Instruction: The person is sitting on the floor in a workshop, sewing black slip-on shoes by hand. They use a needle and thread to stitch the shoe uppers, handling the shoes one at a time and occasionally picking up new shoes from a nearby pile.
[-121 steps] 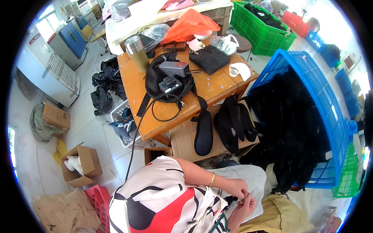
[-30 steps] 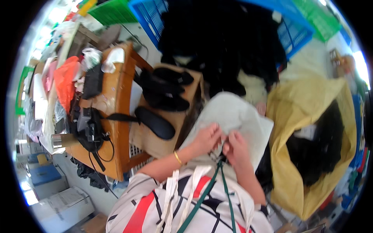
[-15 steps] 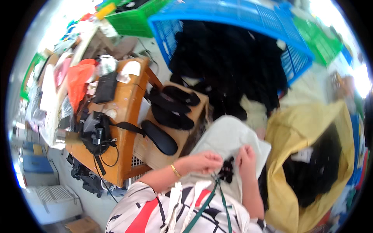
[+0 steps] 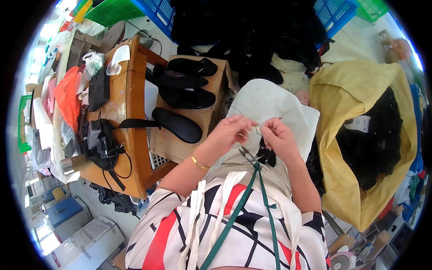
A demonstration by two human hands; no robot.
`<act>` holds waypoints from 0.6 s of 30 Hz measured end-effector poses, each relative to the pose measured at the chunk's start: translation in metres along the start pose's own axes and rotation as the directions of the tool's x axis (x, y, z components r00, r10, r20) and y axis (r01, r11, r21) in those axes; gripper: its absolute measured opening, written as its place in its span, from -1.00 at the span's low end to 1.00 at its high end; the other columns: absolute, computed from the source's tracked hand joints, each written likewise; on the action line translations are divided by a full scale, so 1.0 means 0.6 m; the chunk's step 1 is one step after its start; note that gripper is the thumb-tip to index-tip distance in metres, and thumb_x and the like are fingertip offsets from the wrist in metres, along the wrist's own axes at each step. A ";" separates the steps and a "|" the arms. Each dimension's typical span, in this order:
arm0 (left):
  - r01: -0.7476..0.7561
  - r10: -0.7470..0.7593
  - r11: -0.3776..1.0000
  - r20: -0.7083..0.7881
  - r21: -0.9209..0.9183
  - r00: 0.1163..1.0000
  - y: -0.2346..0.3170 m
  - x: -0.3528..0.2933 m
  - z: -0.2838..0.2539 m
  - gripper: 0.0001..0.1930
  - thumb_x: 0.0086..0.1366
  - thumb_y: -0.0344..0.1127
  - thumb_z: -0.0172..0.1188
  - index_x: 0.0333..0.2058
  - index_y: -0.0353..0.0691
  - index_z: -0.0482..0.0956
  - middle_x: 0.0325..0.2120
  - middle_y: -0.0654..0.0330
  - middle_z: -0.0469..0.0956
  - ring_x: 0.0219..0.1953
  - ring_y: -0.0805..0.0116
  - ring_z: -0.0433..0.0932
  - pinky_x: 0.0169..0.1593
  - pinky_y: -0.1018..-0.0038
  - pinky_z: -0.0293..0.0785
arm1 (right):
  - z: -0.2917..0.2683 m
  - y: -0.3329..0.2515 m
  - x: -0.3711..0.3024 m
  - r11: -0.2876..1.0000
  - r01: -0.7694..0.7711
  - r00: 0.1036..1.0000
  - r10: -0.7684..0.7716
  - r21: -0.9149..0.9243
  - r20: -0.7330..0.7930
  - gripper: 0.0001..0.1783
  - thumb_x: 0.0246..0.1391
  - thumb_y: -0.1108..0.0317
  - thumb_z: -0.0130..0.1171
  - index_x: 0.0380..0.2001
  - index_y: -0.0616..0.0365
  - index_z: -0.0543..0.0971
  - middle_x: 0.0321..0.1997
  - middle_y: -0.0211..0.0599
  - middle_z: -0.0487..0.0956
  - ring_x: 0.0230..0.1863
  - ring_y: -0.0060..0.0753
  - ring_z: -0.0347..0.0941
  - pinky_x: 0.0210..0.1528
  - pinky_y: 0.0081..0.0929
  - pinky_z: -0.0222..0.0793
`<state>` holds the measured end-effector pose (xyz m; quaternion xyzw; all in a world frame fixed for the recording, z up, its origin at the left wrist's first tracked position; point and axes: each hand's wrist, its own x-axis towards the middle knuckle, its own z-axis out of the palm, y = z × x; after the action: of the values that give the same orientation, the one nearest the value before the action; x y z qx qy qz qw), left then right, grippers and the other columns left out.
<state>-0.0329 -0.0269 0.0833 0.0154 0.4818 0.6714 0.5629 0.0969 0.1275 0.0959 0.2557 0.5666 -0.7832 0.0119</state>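
Observation:
Both of my hands are raised over the pale cloth point(image 4: 279, 101) spread on my lap. My left hand point(image 4: 233, 131), with a gold bracelet at the wrist, has its fingers bent and thumb drawn in; what it holds, if anything, is too fine to make out. Close beside it, my right hand point(image 4: 280, 137) pinches a thin dark thread between thumb and forefinger. Below and between them, small thread snips point(image 4: 247, 155) hang from a green cord point(image 4: 236, 211). A small black piece point(image 4: 266, 155) lies on the cloth under my right hand.
Several black shoes point(image 4: 186, 98) rest on a cardboard box point(image 4: 171, 146) at left, beside a wooden table point(image 4: 135, 157) bearing a black bag point(image 4: 101, 148). A yellow sack point(image 4: 330, 135) of black items stands at right. A blue crate point(image 4: 335, 15) with black goods is ahead.
The view has tilted downward, so more of my lap and the snips show. My left hand's fingers have loosened from a tighter curl; my right hand still pinches.

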 end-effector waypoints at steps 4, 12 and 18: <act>0.179 -0.169 0.983 0.167 -0.048 0.971 -0.020 -0.008 -0.005 -0.71 0.44 -0.13 0.01 -0.35 -0.23 0.49 -0.50 0.29 0.48 -0.55 0.58 0.47 -0.51 0.59 0.51 | 0.008 0.017 0.001 0.999 0.023 1.000 -0.023 -0.049 -0.005 -0.88 0.26 0.36 0.09 -0.33 0.15 0.43 -0.50 -0.57 0.41 -0.52 -0.76 0.26 -0.50 -0.74 0.18; -0.066 -0.064 0.829 0.212 0.555 0.975 -0.007 -0.045 -0.017 -0.69 0.41 -0.15 0.09 -0.38 -0.29 0.56 -0.58 0.34 0.48 -0.45 0.56 0.46 -0.38 0.56 0.44 | 0.024 0.039 0.013 0.959 -0.125 0.988 0.096 0.253 0.121 -0.91 0.23 0.37 0.12 -0.26 0.15 0.50 -0.46 -0.62 0.44 -0.49 -0.80 0.27 -0.47 -0.74 0.20; -0.288 0.206 0.028 0.276 0.957 0.939 0.008 -0.083 0.017 -0.84 0.26 -0.27 0.20 -0.30 -0.23 0.61 -0.45 0.10 0.54 -0.39 0.17 0.57 -0.36 0.38 0.48 | 0.067 0.028 0.023 0.946 -0.162 0.976 0.111 0.281 0.189 -0.88 0.23 0.33 0.15 -0.32 0.13 0.56 -0.45 -0.63 0.49 -0.48 -0.83 0.29 -0.48 -0.75 0.19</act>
<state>-0.0126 -0.0583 0.1181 0.4946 0.7788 0.2523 0.2918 0.0744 0.0893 0.0843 0.2252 0.4215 -0.8751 0.0766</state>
